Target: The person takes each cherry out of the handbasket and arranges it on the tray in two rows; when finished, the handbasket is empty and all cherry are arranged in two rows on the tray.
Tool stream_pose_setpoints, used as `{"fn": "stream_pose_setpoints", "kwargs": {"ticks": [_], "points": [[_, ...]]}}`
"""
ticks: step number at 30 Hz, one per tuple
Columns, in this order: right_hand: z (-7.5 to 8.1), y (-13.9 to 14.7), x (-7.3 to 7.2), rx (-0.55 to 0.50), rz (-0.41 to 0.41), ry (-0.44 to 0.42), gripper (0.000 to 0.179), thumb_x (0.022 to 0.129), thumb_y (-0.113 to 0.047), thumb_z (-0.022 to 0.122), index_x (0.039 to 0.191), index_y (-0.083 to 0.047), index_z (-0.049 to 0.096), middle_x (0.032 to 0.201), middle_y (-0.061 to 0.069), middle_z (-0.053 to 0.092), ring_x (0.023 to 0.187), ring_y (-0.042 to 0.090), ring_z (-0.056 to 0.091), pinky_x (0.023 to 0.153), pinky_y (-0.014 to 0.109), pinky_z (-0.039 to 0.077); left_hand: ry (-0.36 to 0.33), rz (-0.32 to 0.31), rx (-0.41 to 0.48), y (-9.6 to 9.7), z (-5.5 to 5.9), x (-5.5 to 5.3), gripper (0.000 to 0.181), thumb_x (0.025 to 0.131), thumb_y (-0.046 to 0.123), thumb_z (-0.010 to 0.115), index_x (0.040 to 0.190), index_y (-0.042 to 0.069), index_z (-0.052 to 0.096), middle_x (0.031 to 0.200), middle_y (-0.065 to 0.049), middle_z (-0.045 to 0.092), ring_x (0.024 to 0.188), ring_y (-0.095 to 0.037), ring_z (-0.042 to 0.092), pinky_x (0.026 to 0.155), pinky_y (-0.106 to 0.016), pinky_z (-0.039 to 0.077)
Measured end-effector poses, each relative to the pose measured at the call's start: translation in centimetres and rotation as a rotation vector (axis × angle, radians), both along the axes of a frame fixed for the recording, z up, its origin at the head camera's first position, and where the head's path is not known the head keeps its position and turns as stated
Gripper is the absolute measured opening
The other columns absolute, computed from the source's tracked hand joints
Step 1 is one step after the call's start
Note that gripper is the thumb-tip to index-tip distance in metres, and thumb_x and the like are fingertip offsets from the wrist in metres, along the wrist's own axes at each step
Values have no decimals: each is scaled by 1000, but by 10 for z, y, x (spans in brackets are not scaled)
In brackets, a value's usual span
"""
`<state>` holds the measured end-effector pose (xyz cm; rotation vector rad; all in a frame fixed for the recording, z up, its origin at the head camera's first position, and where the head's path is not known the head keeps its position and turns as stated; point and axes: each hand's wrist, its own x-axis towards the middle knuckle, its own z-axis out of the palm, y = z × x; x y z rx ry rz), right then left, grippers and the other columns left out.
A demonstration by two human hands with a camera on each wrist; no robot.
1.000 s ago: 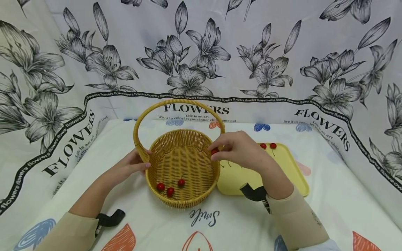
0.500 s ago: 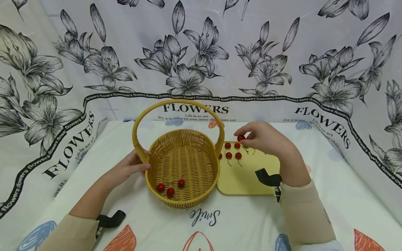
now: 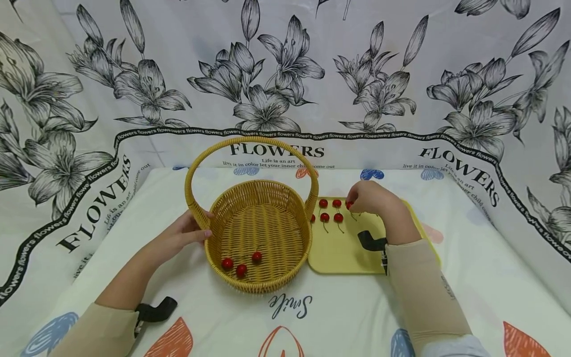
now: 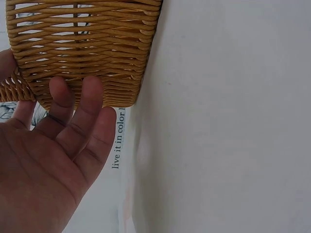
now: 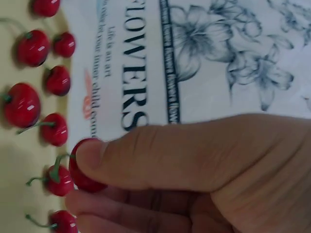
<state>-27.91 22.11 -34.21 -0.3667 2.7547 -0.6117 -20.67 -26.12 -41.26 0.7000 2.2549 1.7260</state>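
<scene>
My left hand (image 3: 189, 230) holds the round wicker basket (image 3: 263, 287) at its left rim, by the foot of the handle. In the left wrist view, several fingers (image 4: 92, 97) lie against the basket's outer wall. Three red cherries sit in the basket, one of them a cherry (image 3: 241, 270) near the front. Over the back of the yellow tray (image 3: 341, 255), my right hand (image 3: 376, 202) pinches a red cherry (image 5: 87, 182) between thumb and fingers. Several more cherries lie in rows on the tray, such as a cherry (image 3: 338, 217) with its green stem pointing frontward.
The tray stands right beside the basket. The tall basket handle (image 3: 250, 140) arches above its opening. A white printed cloth (image 3: 214, 327) covers the table, and a flowered curtain (image 3: 388, 114) hangs behind it.
My right hand has moved right from the basket's right rim to the tray, then slightly down among the cherries. My left hand and the basket stay put.
</scene>
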Motion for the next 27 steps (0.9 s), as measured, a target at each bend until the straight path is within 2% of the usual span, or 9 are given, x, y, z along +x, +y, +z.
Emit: {"fn": "stream_pose_setpoints", "kwargs": {"ticks": [6, 10, 15, 19, 22, 27], "points": [[-13, -1, -6, 65, -40, -32, 24, 79, 3, 76, 103, 1, 73, 98, 13, 68, 82, 25, 57, 68, 33, 50, -3, 6, 0, 0, 2, -1, 39, 103, 1, 56, 134, -12, 38, 110, -25, 57, 89, -22, 67, 76, -39, 59], [-21, -3, -8, 105, -28, -45, 23, 79, -1, 80, 101, 1, 73, 96, 11, 67, 84, 25, 58, 70, 34, 51, -4, 2, 6, 0, 1, 0, 39, 102, 1, 56, 134, -13, 38, 110, -24, 57, 90, -21, 67, 76, -39, 59], [-24, -6, -9, 156, 2, -12, 20, 81, -5, 82, 98, 1, 73, 97, 12, 68, 87, 27, 59, 75, 37, 52, 9, -6, 7, 0, 0, 0, 38, 102, 0, 56, 133, -13, 38, 109, -25, 57, 88, -22, 67, 75, -39, 60], [-22, -6, -8, 176, -17, -30, 20, 83, -6, 81, 99, 1, 73, 98, 13, 67, 88, 27, 59, 75, 38, 53, 6, -2, 4, 0, 1, -1, 38, 102, 1, 56, 133, -12, 38, 111, -27, 56, 88, -22, 67, 75, -38, 60], [-17, -5, -6, 165, -34, -63, 26, 85, -8, 80, 107, 2, 71, 103, 14, 67, 89, 27, 60, 76, 38, 53, 1, 0, 1, 0, 1, 0, 39, 102, 1, 56, 134, -13, 38, 112, -29, 56, 89, -22, 67, 75, -39, 60], [5, -1, 6, 110, -18, -32, 36, 88, -14, 77, 118, 3, 69, 114, 18, 67, 93, 28, 63, 79, 45, 55, 4, 1, -4, 0, 1, 1, 40, 102, 1, 56, 135, -14, 37, 114, -31, 54, 90, -22, 66, 75, -40, 60]]}}
